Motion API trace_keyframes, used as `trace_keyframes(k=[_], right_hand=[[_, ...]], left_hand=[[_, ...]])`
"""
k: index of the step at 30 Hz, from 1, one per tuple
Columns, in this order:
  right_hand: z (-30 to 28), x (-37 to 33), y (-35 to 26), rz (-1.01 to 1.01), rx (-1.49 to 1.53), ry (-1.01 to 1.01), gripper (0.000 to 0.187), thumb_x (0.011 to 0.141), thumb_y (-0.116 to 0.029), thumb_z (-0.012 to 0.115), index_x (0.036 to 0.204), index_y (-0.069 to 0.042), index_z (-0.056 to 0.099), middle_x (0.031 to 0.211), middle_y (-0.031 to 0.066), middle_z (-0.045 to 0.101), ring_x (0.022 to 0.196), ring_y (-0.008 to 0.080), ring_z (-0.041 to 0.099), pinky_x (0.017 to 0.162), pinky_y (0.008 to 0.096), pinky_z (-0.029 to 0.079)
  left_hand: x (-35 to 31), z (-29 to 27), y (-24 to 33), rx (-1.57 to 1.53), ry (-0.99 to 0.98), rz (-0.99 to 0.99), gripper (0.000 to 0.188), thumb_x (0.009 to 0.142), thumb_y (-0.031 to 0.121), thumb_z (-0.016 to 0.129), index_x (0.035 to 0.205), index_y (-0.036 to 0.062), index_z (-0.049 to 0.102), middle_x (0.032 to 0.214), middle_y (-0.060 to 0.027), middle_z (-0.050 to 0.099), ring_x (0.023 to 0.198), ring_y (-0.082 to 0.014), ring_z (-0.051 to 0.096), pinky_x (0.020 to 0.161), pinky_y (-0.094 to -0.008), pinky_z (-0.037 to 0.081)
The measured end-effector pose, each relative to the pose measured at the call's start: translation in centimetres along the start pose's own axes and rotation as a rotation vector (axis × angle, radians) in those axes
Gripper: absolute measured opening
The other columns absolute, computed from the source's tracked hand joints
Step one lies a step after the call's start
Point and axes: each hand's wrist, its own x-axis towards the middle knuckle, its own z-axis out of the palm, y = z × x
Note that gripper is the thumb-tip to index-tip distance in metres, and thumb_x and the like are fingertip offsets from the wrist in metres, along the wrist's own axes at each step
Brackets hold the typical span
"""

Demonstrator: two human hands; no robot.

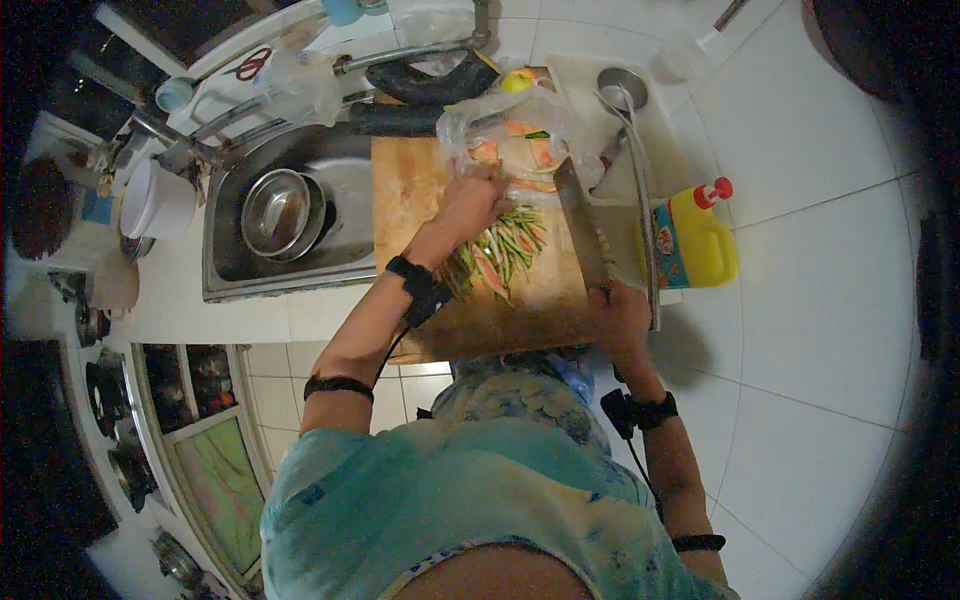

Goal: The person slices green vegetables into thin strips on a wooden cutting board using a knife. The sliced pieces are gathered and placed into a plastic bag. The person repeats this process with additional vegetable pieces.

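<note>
A wooden cutting board (410, 190) lies across the sink's right part. On it is a pile of thin green-and-pink strips (512, 245) that look like cut melon rind. My left hand (475, 205), fingers curled, is just beyond the pile, at the near edge of a clear plastic bag (460, 140). What its fingers hold, if anything, is hidden. Pinkish-orange pieces (541, 152) with green edges lie in or on the bag. At the board's right side, my right hand (622, 315) grips a broad kitchen knife (578, 220), its blade pointing away from me.
Left of the board, metal bowls (277, 212) stand in the steel sink (350, 165). A yellow bottle with a red cap (708, 240) is at the right by the tiled wall. Behind the board are a dark pan-like object (430, 85), a yellow-green fruit (518, 79) and a faucet (410, 52).
</note>
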Motion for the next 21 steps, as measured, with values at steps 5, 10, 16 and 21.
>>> trace_keyframes(k=[5,10,16,21], right_hand=[[0.4,0.0,1.5,-0.04,0.062,-0.011,0.029,0.074,-0.028,0.06,0.07,0.001,0.061,0.064,0.0237,0.057,0.062,0.0412,0.059,0.056,0.049,0.046],[2.2,-0.7,1.7,-0.027,0.121,-0.003,0.03,0.074,-0.027,0.062,0.067,0.002,0.059,0.062,0.0239,0.056,0.06,0.0419,0.058,0.054,0.0495,0.044],[2.7,-0.6,2.2,-0.114,0.075,0.01,0.028,0.075,-0.025,0.062,0.069,0.003,0.06,0.064,0.0247,0.058,0.061,0.0417,0.059,0.055,0.0492,0.044],[2.3,-0.7,3.3,-0.074,0.163,-0.099,0.026,0.076,-0.023,0.059,0.074,0.003,0.062,0.067,0.0256,0.058,0.063,0.0422,0.059,0.057,0.048,0.046]], left_hand=[[-2.2,-1.2,-0.4,-0.24,-0.177,-0.108,0.034,0.084,0.039,0.06,0.09,0.0071,0.069,0.092,-0.0132,0.062,0.095,-0.0304,0.058,0.095,-0.0623,0.029],[-0.8,-5.4,1.4,0.081,-0.313,-0.147,0.023,0.082,0.035,0.061,0.09,0.0152,0.07,0.089,-0.0079,0.064,0.09,-0.0279,0.059,0.086,-0.0504,0.031],[3.4,-1.7,2.1,-0.05,-0.007,-0.052,0.014,0.079,0.026,0.062,0.087,0.016,0.068,0.084,-0.0077,0.064,0.085,-0.0267,0.061,0.085,-0.0502,0.032],[4.3,1.5,1.9,0.029,-0.26,-0.149,0.009,0.074,0.016,0.062,0.082,0.0139,0.065,0.098,-0.0111,0.06,0.091,-0.0294,0.061,0.082,-0.0485,0.037]])
